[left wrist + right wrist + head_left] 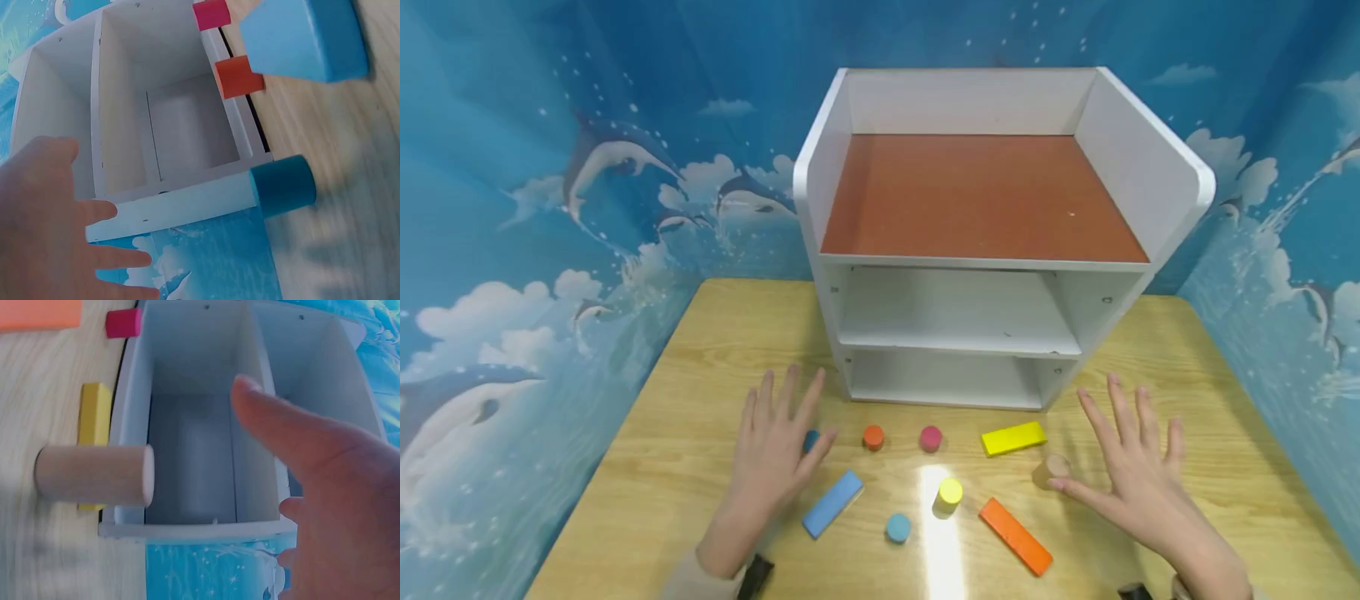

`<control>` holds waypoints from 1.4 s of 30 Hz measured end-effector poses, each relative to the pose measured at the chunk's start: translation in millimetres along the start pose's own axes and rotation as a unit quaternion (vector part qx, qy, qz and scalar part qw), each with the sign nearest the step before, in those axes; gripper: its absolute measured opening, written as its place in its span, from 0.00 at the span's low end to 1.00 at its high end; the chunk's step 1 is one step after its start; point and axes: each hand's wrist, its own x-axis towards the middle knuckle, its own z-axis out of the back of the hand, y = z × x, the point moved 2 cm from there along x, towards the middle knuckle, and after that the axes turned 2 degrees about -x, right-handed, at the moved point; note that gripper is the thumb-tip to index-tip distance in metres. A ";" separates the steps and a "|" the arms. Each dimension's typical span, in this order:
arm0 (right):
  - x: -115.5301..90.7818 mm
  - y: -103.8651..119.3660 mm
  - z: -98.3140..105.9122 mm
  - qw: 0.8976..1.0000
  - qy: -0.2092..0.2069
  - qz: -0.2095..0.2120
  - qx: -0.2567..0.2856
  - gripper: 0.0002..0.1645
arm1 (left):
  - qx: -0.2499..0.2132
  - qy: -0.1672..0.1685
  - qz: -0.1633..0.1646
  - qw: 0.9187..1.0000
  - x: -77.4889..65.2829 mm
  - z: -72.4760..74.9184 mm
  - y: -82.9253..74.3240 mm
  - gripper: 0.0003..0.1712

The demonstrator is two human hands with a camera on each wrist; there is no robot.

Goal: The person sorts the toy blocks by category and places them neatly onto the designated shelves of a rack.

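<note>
My left hand (pixel 769 454) hovers over the table's left side, fingers spread and holding nothing. Under its thumb, partly hidden in the head view, stands a dark blue cylinder block (pixel 284 185). A blue rectangular block (pixel 832 504) lies just right of that wrist. My right hand (pixel 1138 479) is spread on the other side, also holding nothing; its thumb overlaps a plain wooden cylinder (pixel 94 475) in the head view. Near it lie a yellow rectangular block (pixel 1013 438) and an orange rectangular block (pixel 1016 537).
A white shelf unit (pixel 958 350) with a brown top (pixel 985 196) stands at the back of the wooden table (pixel 715 333). Between the hands stand an orange-red cylinder (pixel 873 437), a crimson cylinder (pixel 931 438), a yellow cylinder (pixel 950 493) and a light blue cylinder (pixel 898 527).
</note>
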 end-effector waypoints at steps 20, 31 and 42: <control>12.3 41.1 6.9 0.989 -0.054 0.070 0.118 0.55 | -0.025 -0.227 -0.108 0.968 26.8 43.5 13.7 0.32; 15.4 57.7 -1.5 0.976 -0.087 0.109 0.169 0.51 | -0.027 -0.292 -0.127 0.948 51.4 80.4 20.0 0.29; 14.0 67.8 -19.5 0.971 -0.081 0.116 0.195 0.45 | -0.013 -0.338 -0.147 0.930 82.5 130.2 15.1 0.30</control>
